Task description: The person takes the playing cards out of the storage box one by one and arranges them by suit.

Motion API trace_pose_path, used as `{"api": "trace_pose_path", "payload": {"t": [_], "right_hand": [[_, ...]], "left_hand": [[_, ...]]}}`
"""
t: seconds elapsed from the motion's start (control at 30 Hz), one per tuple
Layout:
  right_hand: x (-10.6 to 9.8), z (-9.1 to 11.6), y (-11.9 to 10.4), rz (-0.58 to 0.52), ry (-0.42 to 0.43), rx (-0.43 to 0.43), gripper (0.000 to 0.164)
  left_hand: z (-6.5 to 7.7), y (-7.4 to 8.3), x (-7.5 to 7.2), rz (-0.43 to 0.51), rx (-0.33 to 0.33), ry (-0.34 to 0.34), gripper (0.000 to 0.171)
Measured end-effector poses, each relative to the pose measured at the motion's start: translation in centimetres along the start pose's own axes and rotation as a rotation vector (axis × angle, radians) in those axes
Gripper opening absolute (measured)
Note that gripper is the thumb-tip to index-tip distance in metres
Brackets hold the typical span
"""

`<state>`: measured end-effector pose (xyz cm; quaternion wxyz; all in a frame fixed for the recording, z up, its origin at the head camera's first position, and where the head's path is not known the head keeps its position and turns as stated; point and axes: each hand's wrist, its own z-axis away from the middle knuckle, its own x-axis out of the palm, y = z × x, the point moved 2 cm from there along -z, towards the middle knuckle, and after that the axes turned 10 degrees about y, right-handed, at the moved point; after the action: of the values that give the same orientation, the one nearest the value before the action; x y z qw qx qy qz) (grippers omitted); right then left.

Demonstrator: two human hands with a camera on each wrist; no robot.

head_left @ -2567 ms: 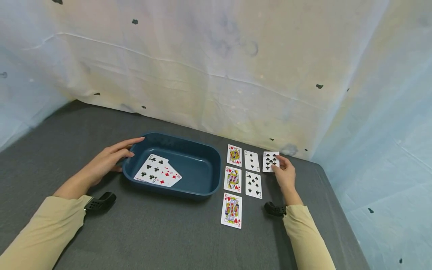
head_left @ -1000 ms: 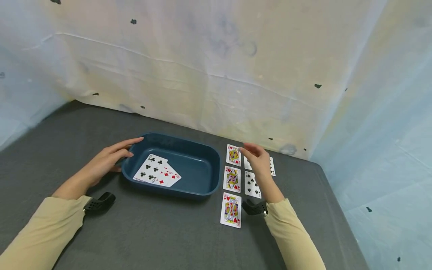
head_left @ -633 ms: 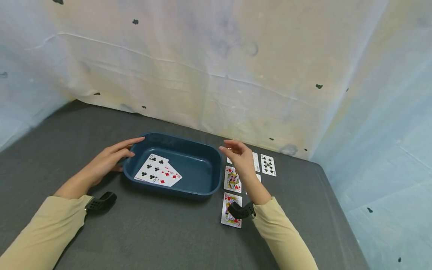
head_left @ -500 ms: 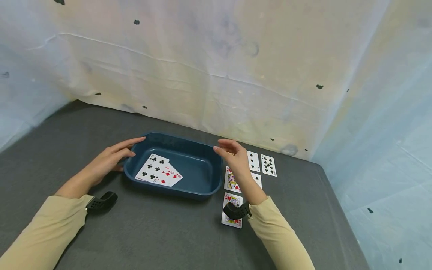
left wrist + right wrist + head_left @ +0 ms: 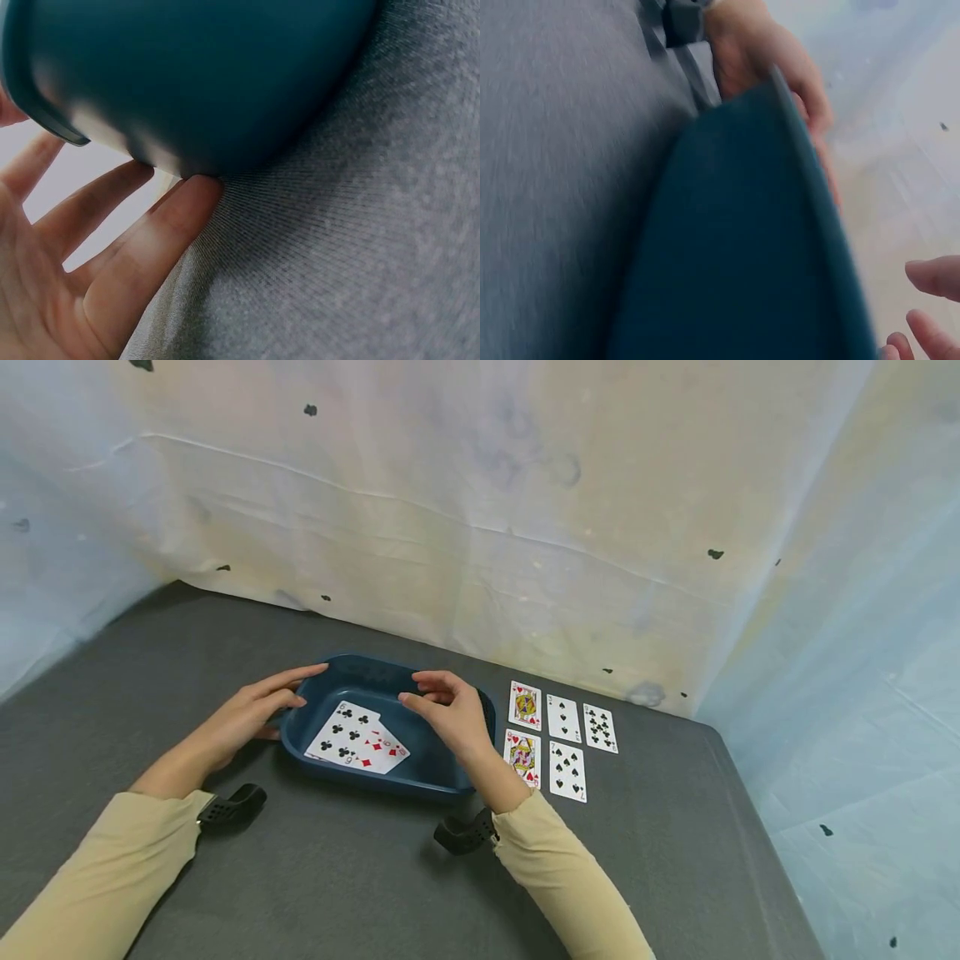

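Observation:
My left hand [image 5: 232, 727] is at the left end of a dark blue bin [image 5: 378, 783], fingers fairly straight. In the left wrist view, several of its fingertips touch the bin's outer wall [image 5: 202, 82]. Inside the bin lie a six of clubs [image 5: 330, 743] and a diamond card [image 5: 388, 752], overlapping face up. My right hand [image 5: 453, 718] hovers over the bin's right half. Its fingers are loosely bent, with nothing seen between them. The right wrist view shows only some of those fingertips [image 5: 934, 276].
Right of the bin lie cards face up: two heart face cards [image 5: 525, 706], two spade cards [image 5: 567, 772] and a club card [image 5: 601, 728]. My right forearm hides the king of hearts' place. A hanging sheet [image 5: 480, 610] borders the dark table [image 5: 675, 843] behind.
My right hand has let go of the club card, which now sits slightly nearer and tilted. It has swung left across the cards to above the bin. My left hand stays put.

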<state>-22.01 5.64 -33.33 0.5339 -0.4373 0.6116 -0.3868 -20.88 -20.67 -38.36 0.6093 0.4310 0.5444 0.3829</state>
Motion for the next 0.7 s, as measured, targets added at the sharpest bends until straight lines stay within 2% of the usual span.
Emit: {"api": "trace_pose_path", "payload": {"t": [0.23, 0.5, 0.7], "right_hand": [[2.9, 0.5, -0.2, 0.039, -0.03, 0.011, 0.036], [4.5, 0.6, 0.0, 0.121, -0.077, 0.067, 0.037], [5.2, 0.7, 0.7, 0.265, -0.144, 0.107, 0.045]], "left_hand": [[-0.2, 0.0, 0.2, -0.008, -0.016, -0.004, 0.056], [-0.2, -0.1, 0.2, -0.019, -0.006, 0.0, 0.055], [-0.2, -0.1, 0.2, -0.019, -0.008, -0.006, 0.055]]}}
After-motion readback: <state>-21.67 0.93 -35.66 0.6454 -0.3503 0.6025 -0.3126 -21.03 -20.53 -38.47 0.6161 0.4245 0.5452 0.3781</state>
